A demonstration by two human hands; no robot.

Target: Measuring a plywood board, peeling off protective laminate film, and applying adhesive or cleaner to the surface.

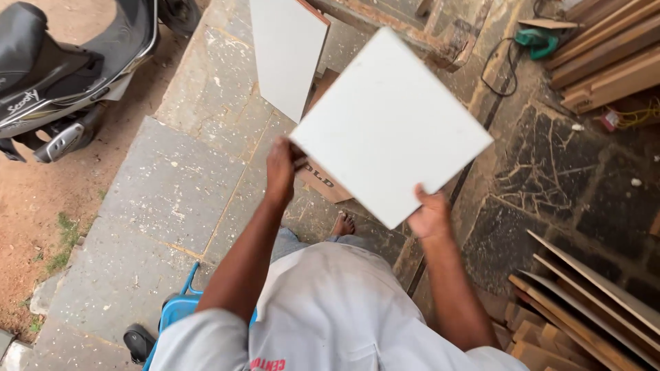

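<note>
Board held over the paving, between both hands

The square board (390, 127) sits between left hand (280, 168) and right hand (430, 214); a second panel (285, 51) lies behind it; scooter (62, 75) far left; stacked planks (605, 55) far right.

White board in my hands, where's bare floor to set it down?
Bare stone paving lies between the scooter and the leaning white panel. Right side is crowded: timber stacks, plywood sheets.
</note>
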